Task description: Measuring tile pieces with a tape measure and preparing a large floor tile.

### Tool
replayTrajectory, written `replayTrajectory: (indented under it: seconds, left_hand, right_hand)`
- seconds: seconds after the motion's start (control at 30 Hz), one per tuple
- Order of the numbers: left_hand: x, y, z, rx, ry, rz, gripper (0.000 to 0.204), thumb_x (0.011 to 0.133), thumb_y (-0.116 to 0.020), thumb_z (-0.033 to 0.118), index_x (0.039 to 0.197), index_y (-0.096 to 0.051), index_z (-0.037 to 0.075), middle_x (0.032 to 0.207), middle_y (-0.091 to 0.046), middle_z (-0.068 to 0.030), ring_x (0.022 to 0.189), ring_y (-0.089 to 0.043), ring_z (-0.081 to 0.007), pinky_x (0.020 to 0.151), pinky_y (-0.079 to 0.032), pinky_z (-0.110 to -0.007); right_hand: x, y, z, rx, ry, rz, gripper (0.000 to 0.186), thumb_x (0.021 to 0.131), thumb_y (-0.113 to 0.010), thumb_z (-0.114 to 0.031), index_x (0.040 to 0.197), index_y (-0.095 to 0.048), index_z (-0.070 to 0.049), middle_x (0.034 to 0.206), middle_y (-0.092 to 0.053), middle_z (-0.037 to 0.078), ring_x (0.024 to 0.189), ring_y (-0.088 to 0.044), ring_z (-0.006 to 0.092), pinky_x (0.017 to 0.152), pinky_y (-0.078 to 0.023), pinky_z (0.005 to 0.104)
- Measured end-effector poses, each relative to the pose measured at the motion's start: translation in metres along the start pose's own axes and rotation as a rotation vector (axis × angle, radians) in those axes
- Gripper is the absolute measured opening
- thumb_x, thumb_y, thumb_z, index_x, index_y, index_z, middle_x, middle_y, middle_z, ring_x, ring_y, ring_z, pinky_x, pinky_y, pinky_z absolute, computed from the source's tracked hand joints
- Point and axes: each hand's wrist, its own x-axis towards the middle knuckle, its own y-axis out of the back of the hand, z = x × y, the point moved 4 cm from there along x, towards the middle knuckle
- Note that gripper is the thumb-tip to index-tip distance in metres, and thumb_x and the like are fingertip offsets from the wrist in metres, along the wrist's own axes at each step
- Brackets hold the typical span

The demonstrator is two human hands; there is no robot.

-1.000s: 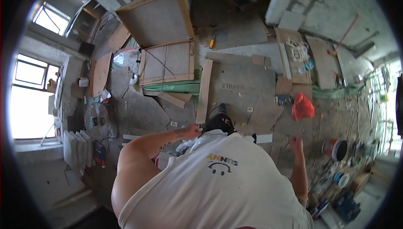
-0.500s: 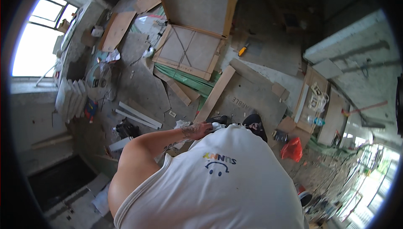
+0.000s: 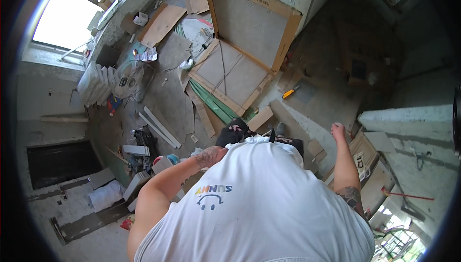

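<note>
My left hand [image 3: 209, 156] is low at my left side against the white shirt [image 3: 254, 194], its fingers mostly hidden. My right hand [image 3: 338, 130] hangs out to the right with the arm extended and fingers curled closed; whether it holds anything small is unclear. Below, my dark-clad legs [image 3: 233, 132] stand beside a pale cardboard strip [image 3: 259, 118]. A yellow-handled tool [image 3: 289, 93] lies on the floor ahead, near an open flat cardboard crate [image 3: 230, 74] with a raised lid.
A standing fan [image 3: 127, 80] and stacked white bags [image 3: 98, 82] sit at left, near pale strips [image 3: 161, 130] and a jumble of tools [image 3: 144, 142]. Cardboard panels [image 3: 360, 156] and a wall [image 3: 398, 142] are at right; a dark passage [image 3: 355, 46] lies beyond.
My body and view have turned: the crate and floor items shifted right and upward in view, then the right hand reappeared, higher than before. My left hand stayed near the waist.
</note>
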Motion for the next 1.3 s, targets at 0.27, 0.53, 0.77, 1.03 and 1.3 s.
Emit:
replayTrajectory:
  seconds: [0.27,0.53,0.77,1.03,1.3]
  left_hand:
    - [0.096,0.072,0.017,-0.149,0.334,-0.039,0.025,0.081,-0.061,0.022,0.1,-0.066,0.007,0.091,-0.064,-0.006,0.082,-0.059,-0.0172,0.073,-0.049,-0.029]
    - [0.132,0.212,0.003,0.052,0.12,-0.135,0.027,0.083,-0.05,0.034,0.085,-0.062,0.009,0.075,-0.063,-0.0104,0.073,-0.063,-0.0267,0.064,-0.051,-0.033]
    - [0.154,0.331,0.032,0.293,-0.094,-0.138,0.029,0.085,-0.046,0.029,0.094,-0.058,0.004,0.083,-0.063,-0.0205,0.084,-0.062,-0.035,0.072,-0.05,-0.043]
    - [0.197,0.406,-0.005,0.435,-0.058,-0.107,0.03,0.083,-0.049,0.027,0.098,-0.06,0.005,0.087,-0.064,-0.0172,0.086,-0.063,-0.0338,0.072,-0.049,-0.042]
    - [0.205,0.5,0.021,0.282,-0.052,0.115,0.025,0.08,-0.052,0.026,0.088,-0.057,0.002,0.083,-0.063,-0.0191,0.079,-0.062,-0.0349,0.069,-0.049,-0.041]
  right_hand:
    - [0.093,-0.097,-0.098,-0.348,0.322,-0.067,0.015,0.08,-0.057,-0.016,0.086,-0.063,-0.003,0.068,-0.061,0.005,0.055,-0.056,0.0136,0.051,-0.046,0.0277]
    - [0.045,-0.166,-0.164,-0.57,0.168,-0.301,0.018,0.079,-0.056,-0.019,0.072,-0.06,-0.003,0.062,-0.059,0.009,0.05,-0.054,0.0187,0.048,-0.044,0.032]
    - [0.06,-0.17,-0.258,-0.241,-0.171,-0.238,0.012,0.085,-0.051,-0.013,0.085,-0.059,-0.004,0.064,-0.054,0.003,0.047,-0.049,0.0112,0.039,-0.039,0.0262]
    - [0.142,-0.284,-0.386,-0.212,0.115,-0.393,0.013,0.084,-0.054,-0.013,0.083,-0.06,-0.002,0.067,-0.058,0.005,0.052,-0.054,0.0121,0.048,-0.045,0.0263]
    - [0.261,-0.325,-0.466,-0.591,0.052,-0.438,0.016,0.08,-0.056,-0.016,0.079,-0.061,-0.001,0.065,-0.061,0.009,0.056,-0.06,0.0188,0.054,-0.048,0.0329]
